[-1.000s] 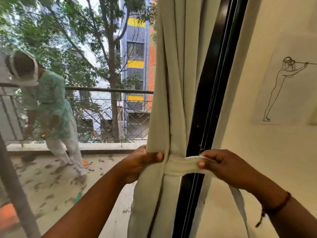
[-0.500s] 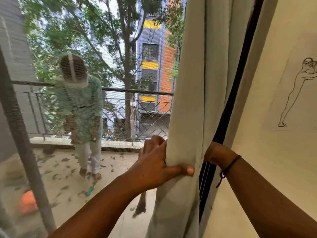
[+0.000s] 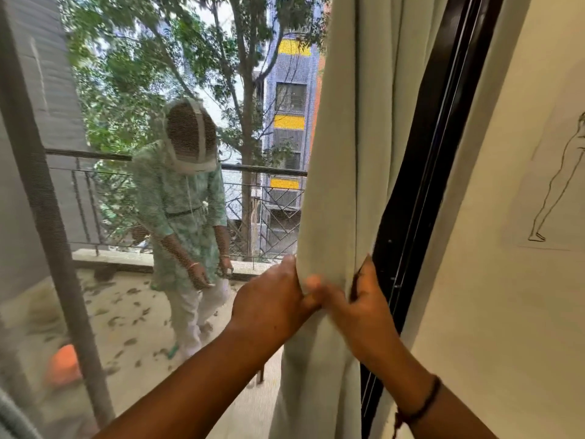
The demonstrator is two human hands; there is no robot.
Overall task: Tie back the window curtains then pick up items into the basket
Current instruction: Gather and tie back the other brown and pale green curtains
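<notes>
A pale grey-green curtain [image 3: 342,153] hangs gathered in folds at the right side of the window. My left hand [image 3: 272,299] grips the bunched curtain from its left side, thumb across the front. From the right, my right hand [image 3: 361,308] grips the same bunch, its fingers wrapped round the fabric. The two hands meet at the front of the folds. The tie-back band is hidden. No basket is in view.
A black window frame [image 3: 421,172] runs just right of the curtain, beside a cream wall with a line drawing [image 3: 557,191]. Through the mesh screen, a person [image 3: 186,217] stands on a leaf-strewn balcony with a railing [image 3: 266,169]. A grey screen post [image 3: 41,191] stands at left.
A second ago my hands pulled a fabric band round the curtain. Now the band is out of sight, my right hand has come round to the front, and both hands clasp the folds. The view shifted left.
</notes>
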